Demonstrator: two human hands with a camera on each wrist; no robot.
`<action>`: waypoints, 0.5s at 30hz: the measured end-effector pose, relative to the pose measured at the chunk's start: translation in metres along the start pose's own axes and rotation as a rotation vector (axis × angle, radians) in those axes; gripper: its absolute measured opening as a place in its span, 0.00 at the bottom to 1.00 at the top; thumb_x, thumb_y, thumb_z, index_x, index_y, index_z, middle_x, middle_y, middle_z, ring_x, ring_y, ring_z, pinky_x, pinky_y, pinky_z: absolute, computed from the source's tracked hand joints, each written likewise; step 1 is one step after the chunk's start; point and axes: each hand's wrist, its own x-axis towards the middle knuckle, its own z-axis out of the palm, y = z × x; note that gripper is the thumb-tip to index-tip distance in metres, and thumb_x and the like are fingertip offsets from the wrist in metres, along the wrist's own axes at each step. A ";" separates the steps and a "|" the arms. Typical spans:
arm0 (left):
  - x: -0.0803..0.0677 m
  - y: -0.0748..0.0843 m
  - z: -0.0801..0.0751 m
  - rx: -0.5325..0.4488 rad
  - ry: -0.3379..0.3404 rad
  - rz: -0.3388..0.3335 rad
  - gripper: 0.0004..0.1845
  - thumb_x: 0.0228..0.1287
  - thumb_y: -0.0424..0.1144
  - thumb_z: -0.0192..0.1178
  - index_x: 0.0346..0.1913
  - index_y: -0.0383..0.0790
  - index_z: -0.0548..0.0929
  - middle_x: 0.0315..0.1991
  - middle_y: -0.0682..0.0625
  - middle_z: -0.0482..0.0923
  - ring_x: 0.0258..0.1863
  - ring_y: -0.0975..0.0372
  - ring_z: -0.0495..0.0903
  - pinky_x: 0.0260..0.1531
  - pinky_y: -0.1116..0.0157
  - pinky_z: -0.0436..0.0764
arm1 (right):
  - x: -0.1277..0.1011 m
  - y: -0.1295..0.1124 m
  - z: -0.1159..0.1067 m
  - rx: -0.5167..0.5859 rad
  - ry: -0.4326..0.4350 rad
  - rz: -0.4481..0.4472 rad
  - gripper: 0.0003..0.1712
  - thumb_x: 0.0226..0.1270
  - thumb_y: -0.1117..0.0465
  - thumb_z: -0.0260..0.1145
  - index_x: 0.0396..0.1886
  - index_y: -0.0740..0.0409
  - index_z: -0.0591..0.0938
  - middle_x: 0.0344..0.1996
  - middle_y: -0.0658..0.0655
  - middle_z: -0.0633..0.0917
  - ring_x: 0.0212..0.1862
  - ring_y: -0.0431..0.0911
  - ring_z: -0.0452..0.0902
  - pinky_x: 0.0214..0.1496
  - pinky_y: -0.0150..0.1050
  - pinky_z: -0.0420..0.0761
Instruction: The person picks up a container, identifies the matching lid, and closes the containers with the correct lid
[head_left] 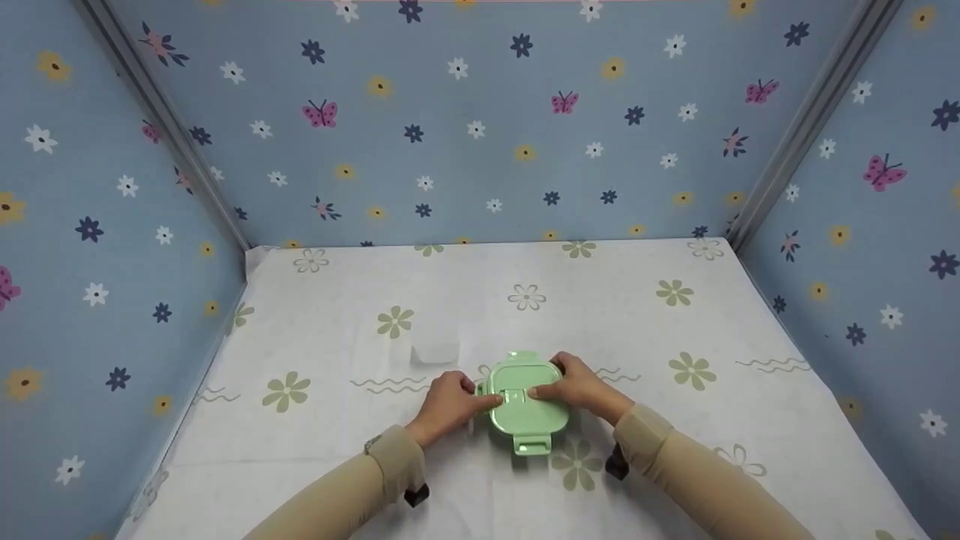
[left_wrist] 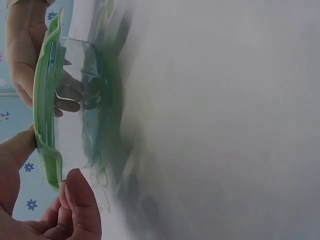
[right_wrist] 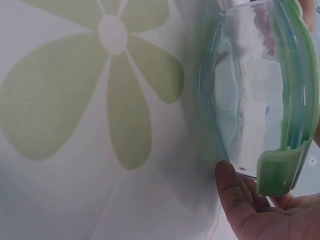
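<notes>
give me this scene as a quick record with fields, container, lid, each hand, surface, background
container: clear container, see-through walls, between the two hands
lid: green lid, on the container, with flaps at its edges
left hand: left hand, thumb on the lid, fingers curled at its left edge
right hand: right hand, thumb on the lid, fingers at the container's right side
surface: white cloth with green flowers
other: pale item beyond and left of the container, identity unclear
background: blue walls with flowers and butterflies

Head view looks fwd & down; low, close wrist views share lid (head_left: 527,412).
</notes>
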 end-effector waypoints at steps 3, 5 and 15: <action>0.002 0.002 -0.001 0.001 -0.025 0.004 0.23 0.58 0.53 0.82 0.32 0.39 0.82 0.27 0.52 0.81 0.26 0.63 0.77 0.26 0.68 0.74 | 0.000 0.000 0.000 -0.004 0.002 0.003 0.32 0.57 0.54 0.87 0.53 0.63 0.80 0.46 0.59 0.84 0.49 0.50 0.80 0.57 0.48 0.84; 0.004 0.004 -0.002 0.003 -0.044 -0.007 0.22 0.59 0.52 0.82 0.32 0.40 0.82 0.26 0.52 0.81 0.25 0.63 0.77 0.25 0.68 0.74 | 0.000 0.000 0.000 -0.006 0.002 0.002 0.32 0.56 0.54 0.87 0.53 0.63 0.80 0.46 0.59 0.84 0.50 0.50 0.80 0.58 0.48 0.84; 0.007 0.008 -0.006 0.033 -0.098 -0.018 0.21 0.61 0.51 0.80 0.28 0.42 0.81 0.25 0.54 0.77 0.26 0.62 0.74 0.26 0.68 0.72 | 0.002 0.002 -0.001 0.017 -0.006 -0.016 0.30 0.56 0.56 0.87 0.49 0.62 0.80 0.42 0.57 0.83 0.46 0.49 0.79 0.48 0.39 0.82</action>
